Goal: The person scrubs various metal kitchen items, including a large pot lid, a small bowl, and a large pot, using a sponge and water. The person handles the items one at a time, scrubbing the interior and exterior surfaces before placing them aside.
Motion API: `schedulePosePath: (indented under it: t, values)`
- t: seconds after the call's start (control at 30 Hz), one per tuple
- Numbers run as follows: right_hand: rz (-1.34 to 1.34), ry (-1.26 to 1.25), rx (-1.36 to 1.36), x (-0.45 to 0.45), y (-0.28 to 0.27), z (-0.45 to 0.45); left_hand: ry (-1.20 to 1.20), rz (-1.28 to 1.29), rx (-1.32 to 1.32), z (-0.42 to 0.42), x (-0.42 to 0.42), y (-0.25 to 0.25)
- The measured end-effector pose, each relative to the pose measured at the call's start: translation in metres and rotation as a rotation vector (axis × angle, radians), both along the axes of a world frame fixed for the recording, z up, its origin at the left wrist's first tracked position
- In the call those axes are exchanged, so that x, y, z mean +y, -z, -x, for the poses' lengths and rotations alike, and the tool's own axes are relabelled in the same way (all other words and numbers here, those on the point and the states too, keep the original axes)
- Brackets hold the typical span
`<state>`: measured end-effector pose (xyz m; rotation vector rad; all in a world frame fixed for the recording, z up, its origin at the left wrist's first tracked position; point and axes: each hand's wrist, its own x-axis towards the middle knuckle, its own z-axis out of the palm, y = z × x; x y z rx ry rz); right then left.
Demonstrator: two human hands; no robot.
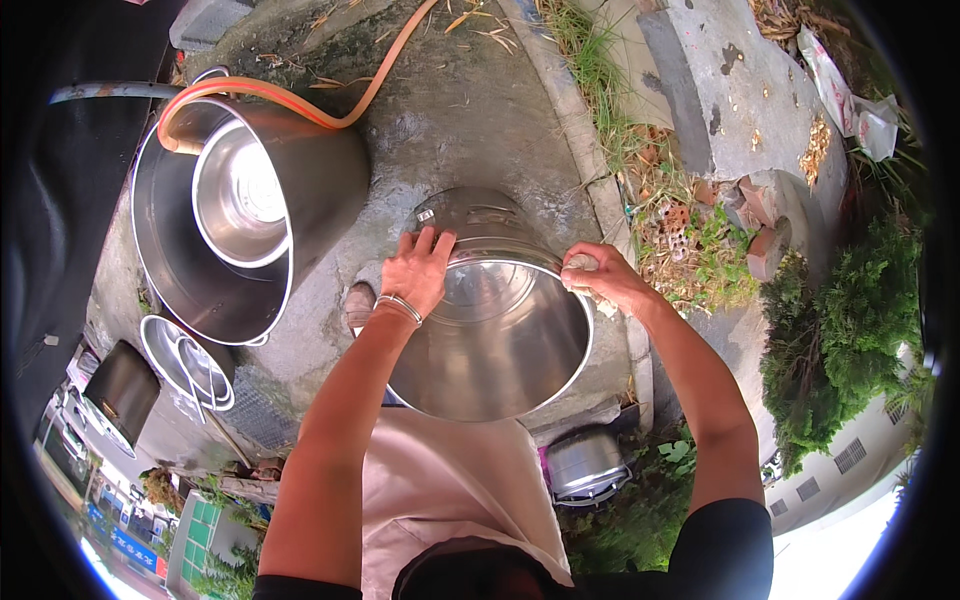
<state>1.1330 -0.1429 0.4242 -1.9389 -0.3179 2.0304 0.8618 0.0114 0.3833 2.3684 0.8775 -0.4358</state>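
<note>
A large stainless steel pot (495, 360) is tilted with its mouth toward me, and its shiny inside shows. My left hand (417, 270) grips the pot's rim at the upper left, fingers over the outer wall, thumb hidden. A metal bangle (401, 306) circles that wrist. In my right hand (609, 276) is a crumpled pale cloth (581, 264), pressed against the rim at the upper right. A pale apron (450, 480) lies below the pot's near edge. Beside the left hand, the toe of a shoe (360, 304) shows.
At left stands a taller steel pot (330, 172) with a steel basin (217, 217) inside. An orange hose (330, 120) runs into it. A smaller basin (161, 341) with utensils sits nearby. An upturned pot (585, 461) lies at lower right. A concrete kerb (574, 120) borders grass and rubble.
</note>
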Motion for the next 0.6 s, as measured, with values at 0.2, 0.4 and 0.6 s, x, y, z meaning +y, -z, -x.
schedulePosePath:
  t: [0.2, 0.4, 0.6]
  values:
    - [-0.082, 0.032, -0.017, 0.008, 0.009, 0.004, -0.008, -0.02, -0.028, -0.001, -0.001, 0.001]
    - [-0.19, -0.008, -0.021, 0.036, 0.023, 0.014, 0.005, -0.058, -0.03, -0.002, 0.0, 0.0]
    - [-0.113, 0.025, -0.041, 0.016, 0.024, 0.002, 0.008, -0.077, -0.027, -0.002, -0.001, 0.0]
